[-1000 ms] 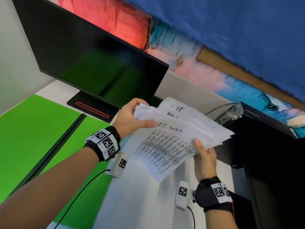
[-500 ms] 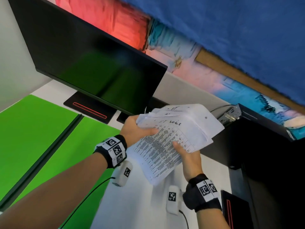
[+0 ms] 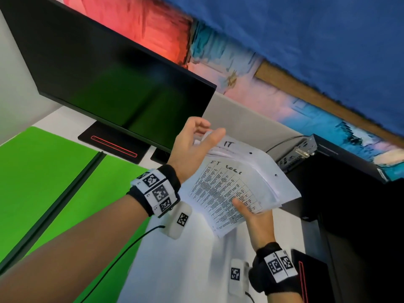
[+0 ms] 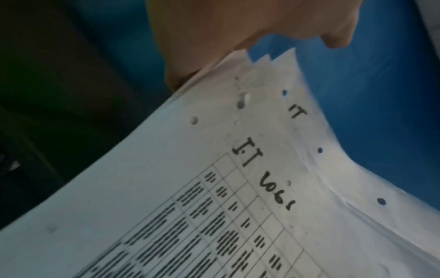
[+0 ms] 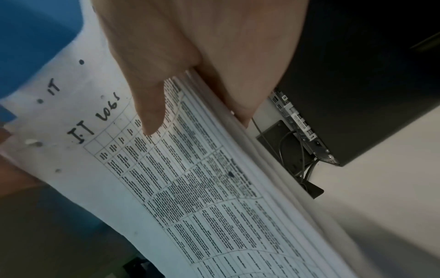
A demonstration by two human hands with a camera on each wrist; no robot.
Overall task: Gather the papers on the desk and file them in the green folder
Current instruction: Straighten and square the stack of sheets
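White papers, a thick stack with handwritten "IT LOGS" on the top sheet and punch holes along one side, are held in the air above the tabletop, clear of everything around them. The right hand pinches the stack's near edge, thumb pressed on the printed table and fingers curled underneath. The left hand is at the far corner, where the sheet corners fan out unevenly; its fingers are loosely spread and barely curled, touching the edge rather than clamping it. Left of the stack lies the green folder, opened flat with its dark spine running diagonally, nothing lying on its leaves. Bare white tabletop shows below the hands. A black monitor stands behind the folder, its lower edge near the left hand. A black computer case sits close to the stack's right edge, cables at its back.
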